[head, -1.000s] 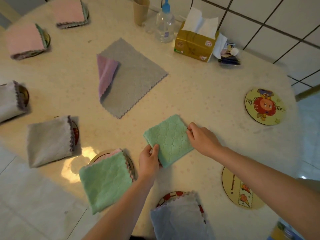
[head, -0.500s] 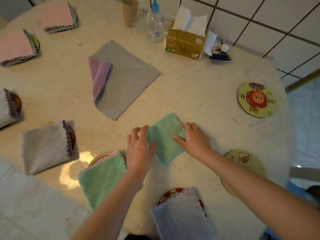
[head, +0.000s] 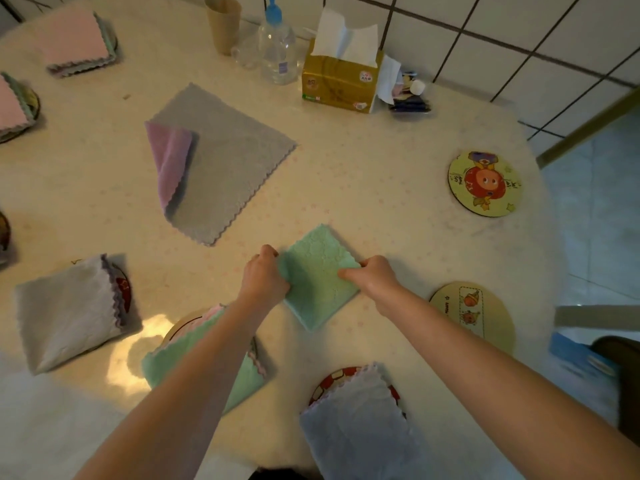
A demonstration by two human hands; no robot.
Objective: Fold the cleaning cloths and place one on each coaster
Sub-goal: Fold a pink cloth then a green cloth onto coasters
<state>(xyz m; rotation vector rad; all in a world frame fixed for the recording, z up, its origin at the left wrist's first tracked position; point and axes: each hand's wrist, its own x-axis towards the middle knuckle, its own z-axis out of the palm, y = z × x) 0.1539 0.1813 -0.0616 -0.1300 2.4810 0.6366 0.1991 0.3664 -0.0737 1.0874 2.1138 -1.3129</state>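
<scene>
Green folded cloth (head: 320,275) pinched by L hand (head: 265,275) & R hand (head: 375,277); tissue box (head: 341,83) reads "M".

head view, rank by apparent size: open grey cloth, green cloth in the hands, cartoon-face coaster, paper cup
1. open grey cloth
2. green cloth, gripped by left hand and right hand
3. cartoon-face coaster
4. paper cup, farthest away, so unsure

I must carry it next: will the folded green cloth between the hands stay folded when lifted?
Probably floppy: the folded green cloth is soft fabric, so its layers may droop open. It looks light, and both the left hand and right hand already pinch its sides.
</scene>
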